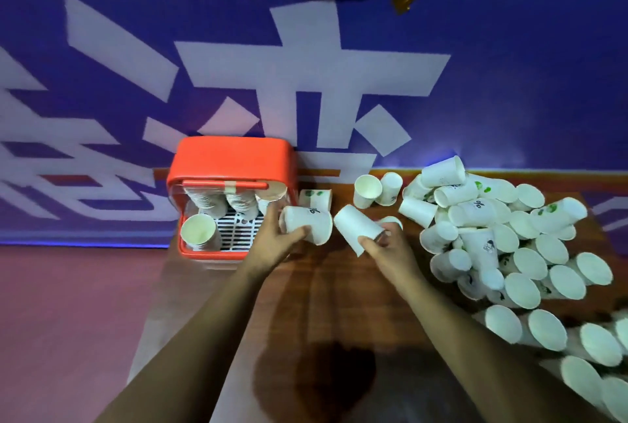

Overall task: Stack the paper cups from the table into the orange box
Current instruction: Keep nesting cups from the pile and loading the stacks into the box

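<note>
At frame centre the left hand (272,239) grips one paper cup (307,224) on its side just right of the orange box (231,164), the right hand (384,246) grips another tilted cup (356,230), and a cup pile (503,239) fills the right.

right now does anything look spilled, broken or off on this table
Pale tape wraps the handle of the orange box, as if mended. A dark patch at the table's near edge may be stain or shadow; cannot tell. Loose cups lie jumbled.
</note>
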